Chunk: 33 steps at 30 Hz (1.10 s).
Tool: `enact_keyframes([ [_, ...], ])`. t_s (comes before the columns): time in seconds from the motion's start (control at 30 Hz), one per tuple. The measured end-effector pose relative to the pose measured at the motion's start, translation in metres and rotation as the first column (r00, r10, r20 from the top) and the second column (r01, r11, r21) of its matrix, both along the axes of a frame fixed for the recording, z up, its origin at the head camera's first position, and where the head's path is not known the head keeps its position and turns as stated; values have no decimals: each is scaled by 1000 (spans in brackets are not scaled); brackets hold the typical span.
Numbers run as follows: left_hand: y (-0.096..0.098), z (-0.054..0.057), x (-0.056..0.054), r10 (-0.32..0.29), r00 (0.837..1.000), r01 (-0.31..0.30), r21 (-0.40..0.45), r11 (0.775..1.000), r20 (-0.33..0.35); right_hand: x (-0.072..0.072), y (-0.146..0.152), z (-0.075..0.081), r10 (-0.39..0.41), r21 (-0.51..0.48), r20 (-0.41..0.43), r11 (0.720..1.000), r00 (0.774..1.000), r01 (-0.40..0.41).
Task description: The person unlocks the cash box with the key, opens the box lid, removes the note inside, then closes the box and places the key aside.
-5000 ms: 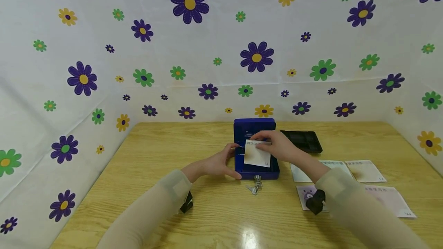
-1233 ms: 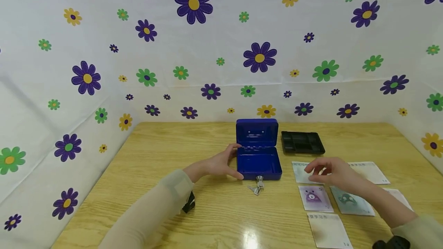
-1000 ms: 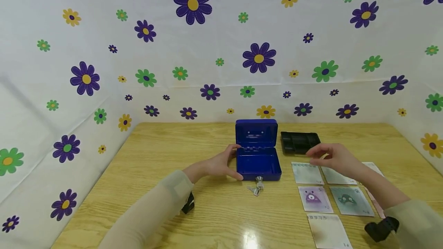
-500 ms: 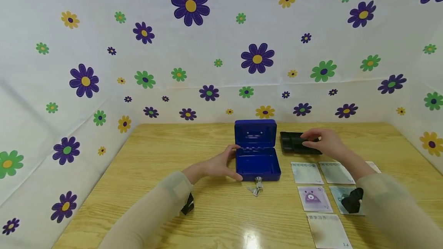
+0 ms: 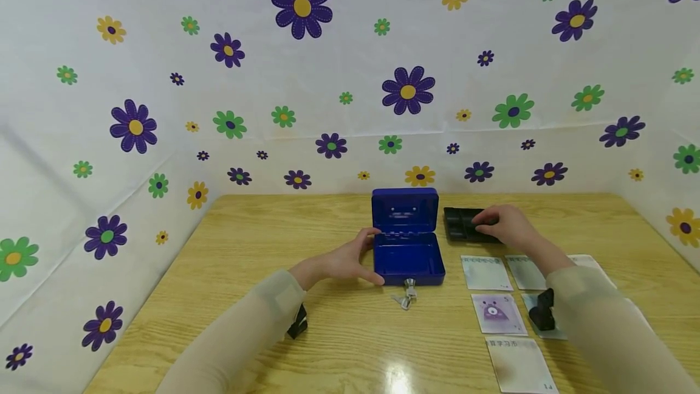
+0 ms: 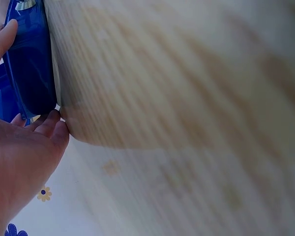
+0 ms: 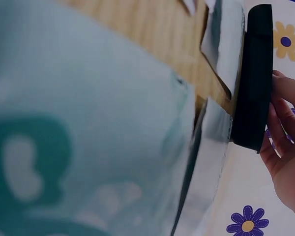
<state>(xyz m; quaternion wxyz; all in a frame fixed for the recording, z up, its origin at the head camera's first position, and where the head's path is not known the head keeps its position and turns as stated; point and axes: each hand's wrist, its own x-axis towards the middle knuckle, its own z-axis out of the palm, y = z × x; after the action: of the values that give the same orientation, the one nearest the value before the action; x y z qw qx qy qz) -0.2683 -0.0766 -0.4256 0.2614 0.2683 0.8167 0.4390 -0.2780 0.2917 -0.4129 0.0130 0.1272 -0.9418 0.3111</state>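
A blue metal cash box (image 5: 421, 279) stands with its lid raised and nothing inside. My left hand (image 5: 339, 260) grips its left side, thumb at the front corner and fingers by the hinge; the left wrist view shows thumb and fingertips at the box (image 6: 32, 69). Small keys (image 5: 405, 301) hang from the lock at the front. My right hand (image 5: 508, 225) is over the right part of a black compartment tray (image 5: 458, 237). In the right wrist view its thumb and fingers (image 7: 287, 91) reach over the tray's open side; I cannot tell whether they pinch anything.
Play-money notes lie in rows at the right: a purple one (image 5: 496, 315), a pale green one (image 5: 487, 273), a white one (image 5: 521, 365) and others partly under the right arm. A teal note (image 7: 103, 93) fills the right wrist view. Flower-printed cloth (image 5: 328, 78) stands behind the table.
Five seconds ago my right hand held a white note over the box; now the box is bare inside. Lately that hand has moved from above the notes to the tray. The left hand stays put.
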Motion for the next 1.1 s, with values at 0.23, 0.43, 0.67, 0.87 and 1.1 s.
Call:
enact_keyframes([
  [0.23,0,0,0,-5,1000,5,9,1000,7,-2,-4,0,-11,23,0,1000,1000,11],
  [0.43,0,3,2,-11,1000,11,17,1000,3,-4,-4,-3,-13,37,-17,999,1000,13],
  [0.67,0,4,1,-6,1000,6,26,1000,16,2,-2,4,0,19,-50,1000,999,1],
  [0.87,1,3,-1,-7,1000,7,23,1000,9,14,-1,23,25,25,-82,999,996,-23],
  [1.1,0,-1,-1,2,1000,-2,18,1000,18,36,3,36,88,41,-151,996,985,-82],
])
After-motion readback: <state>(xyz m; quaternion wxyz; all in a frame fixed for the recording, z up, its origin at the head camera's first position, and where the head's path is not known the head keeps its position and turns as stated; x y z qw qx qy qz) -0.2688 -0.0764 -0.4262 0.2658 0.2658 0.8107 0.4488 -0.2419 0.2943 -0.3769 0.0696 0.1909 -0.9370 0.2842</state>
